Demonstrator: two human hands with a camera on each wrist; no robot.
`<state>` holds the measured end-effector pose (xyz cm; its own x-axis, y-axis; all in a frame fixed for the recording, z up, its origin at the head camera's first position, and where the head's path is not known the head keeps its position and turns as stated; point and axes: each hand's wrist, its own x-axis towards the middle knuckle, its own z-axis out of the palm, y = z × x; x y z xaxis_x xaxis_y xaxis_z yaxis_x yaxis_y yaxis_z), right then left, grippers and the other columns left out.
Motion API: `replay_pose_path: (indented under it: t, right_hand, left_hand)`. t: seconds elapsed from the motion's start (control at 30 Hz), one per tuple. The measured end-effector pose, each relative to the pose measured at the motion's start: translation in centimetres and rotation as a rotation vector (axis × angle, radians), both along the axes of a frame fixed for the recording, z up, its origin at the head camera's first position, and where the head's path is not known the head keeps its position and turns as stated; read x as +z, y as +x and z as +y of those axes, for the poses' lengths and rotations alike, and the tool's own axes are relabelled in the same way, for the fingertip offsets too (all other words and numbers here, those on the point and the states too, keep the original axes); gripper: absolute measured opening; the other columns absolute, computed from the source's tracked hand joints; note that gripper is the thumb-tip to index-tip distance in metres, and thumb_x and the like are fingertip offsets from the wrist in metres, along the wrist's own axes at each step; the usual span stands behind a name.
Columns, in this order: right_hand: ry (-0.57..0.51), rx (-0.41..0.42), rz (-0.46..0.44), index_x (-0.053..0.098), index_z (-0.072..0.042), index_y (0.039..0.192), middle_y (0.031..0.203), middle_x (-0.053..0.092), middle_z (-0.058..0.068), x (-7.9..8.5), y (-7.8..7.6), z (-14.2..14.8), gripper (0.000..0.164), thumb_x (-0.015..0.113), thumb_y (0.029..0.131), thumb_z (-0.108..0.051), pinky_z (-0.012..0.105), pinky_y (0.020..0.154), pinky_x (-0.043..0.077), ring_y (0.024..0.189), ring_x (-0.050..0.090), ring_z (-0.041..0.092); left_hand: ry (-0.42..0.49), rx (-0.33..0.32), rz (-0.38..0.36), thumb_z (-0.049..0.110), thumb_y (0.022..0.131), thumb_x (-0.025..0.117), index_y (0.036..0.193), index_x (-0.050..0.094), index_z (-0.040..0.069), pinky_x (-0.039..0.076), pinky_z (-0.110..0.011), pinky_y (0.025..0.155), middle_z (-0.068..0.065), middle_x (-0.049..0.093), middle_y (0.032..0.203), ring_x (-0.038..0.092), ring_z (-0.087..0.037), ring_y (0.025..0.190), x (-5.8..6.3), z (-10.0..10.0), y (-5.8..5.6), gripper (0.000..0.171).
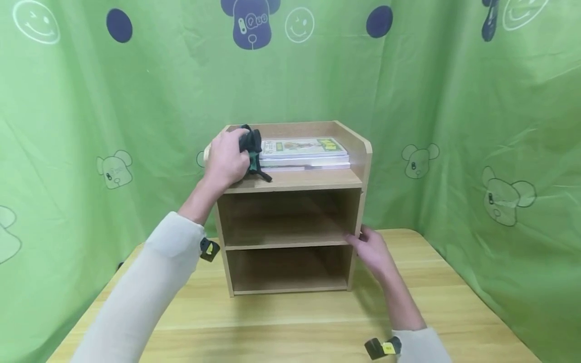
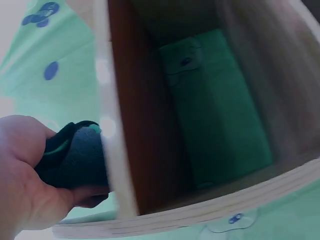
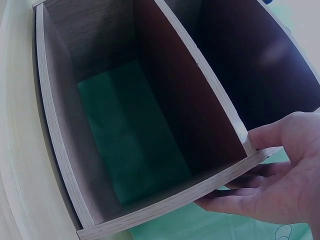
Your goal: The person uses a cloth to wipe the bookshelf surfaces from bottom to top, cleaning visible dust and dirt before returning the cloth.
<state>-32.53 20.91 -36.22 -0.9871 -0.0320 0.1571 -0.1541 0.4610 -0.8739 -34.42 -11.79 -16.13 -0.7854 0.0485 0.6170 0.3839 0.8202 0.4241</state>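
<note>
Two open compartments [image 1: 283, 217], right grip [image 1: 373, 250] round side edge [image 1: 359, 217]

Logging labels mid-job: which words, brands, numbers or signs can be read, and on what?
"Qoo", probably: purple bear print on the green curtain.
Too blurred to read: top book's cover.
Too small: left wrist's yellow tag, right wrist's yellow tag.
None seen: dark item in the left hand, shelf unit.

The left hand [image 1: 228, 157] reaches far and left, fingers curled; the right hand [image 1: 373, 252] sits nearer, rightward, thumb opposite its fingers.
</note>
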Motion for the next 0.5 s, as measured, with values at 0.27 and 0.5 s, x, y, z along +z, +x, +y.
replay_pose_path:
  t: [0.27, 0.5]
  right_hand:
    - [-0.004, -0.004, 0.008, 0.033, 0.008, 0.152, 0.151, 0.043, 0.034, -0.07, -0.05, -0.02, 0.063, 0.053, 0.104, -0.027, 0.060, 0.112, 0.040, 0.138, 0.046, 0.050]
    - [0.002, -0.010, 0.012, 0.035, 0.007, 0.152, 0.151, 0.044, 0.033, -0.06, -0.21, 0.11, 0.062, 0.053, 0.103, -0.027, 0.059, 0.112, 0.040, 0.137, 0.047, 0.049]
  left_hand:
    - [0.276, -0.056, 0.071, -0.002, 0.085, 0.052, 0.139, 0.062, 0.022, 0.047, -0.043, 0.109, -0.006, 0.062, 0.141, 0.059, -0.029, 0.128, -0.58, 0.68, -0.41, 0.060]
    - [0.155, -0.044, 0.029, -0.006, 0.085, 0.050, 0.135, 0.061, 0.007, 0.050, -0.047, 0.104, -0.019, 0.065, 0.131, 0.062, -0.036, 0.120, -0.92, 0.98, -0.34, 0.052]
